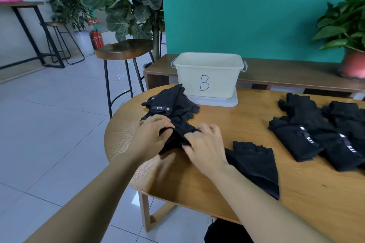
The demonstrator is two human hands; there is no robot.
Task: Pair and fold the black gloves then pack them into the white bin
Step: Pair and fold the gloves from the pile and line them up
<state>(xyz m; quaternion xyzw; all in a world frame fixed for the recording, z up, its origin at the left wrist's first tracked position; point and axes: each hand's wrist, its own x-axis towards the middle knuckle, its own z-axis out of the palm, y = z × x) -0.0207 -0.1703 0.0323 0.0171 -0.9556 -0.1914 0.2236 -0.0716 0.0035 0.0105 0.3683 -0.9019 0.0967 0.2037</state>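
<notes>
Left hand (152, 134) and right hand (203, 144) both pinch a soft, limp black fabric glove (177, 134) on the round wooden tabletop (217, 124); it looks light and floppy, best gripped at the cuff.

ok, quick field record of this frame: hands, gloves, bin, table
left hand: gripping glove
right hand: pinching same glove
left pile: loose gloves, beside bin
flat glove: on table by right wrist
right pile: gloves, far right
bin: white, open, marked B, standing on its lid; contents not visible
table: wooden, rounded end
</notes>
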